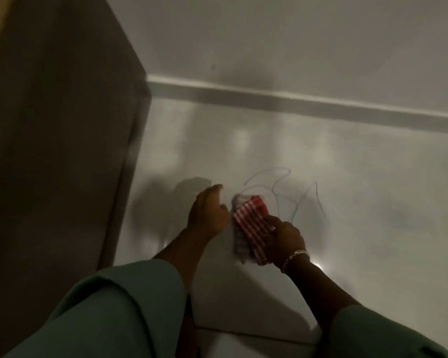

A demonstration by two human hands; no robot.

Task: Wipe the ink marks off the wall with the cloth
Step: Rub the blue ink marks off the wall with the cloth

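Observation:
A red-and-white striped cloth [248,218] is folded and pressed against the glossy grey wall [347,177]. My right hand [282,236] grips its lower right part, with a finger laid across the stripes. My left hand [208,211] hovers just left of the cloth, fingers loosely curled and apart, holding nothing. Blue ink scribbles [295,195] loop across the wall above and to the right of the cloth. The cloth's upper edge overlaps the leftmost lines.
A dark brown door frame or cabinet side [62,138] stands close on the left. A pale horizontal moulding [295,99] runs across the wall above the marks. My green sleeves [119,313] fill the lower part of the view. The scene is dim and blurred.

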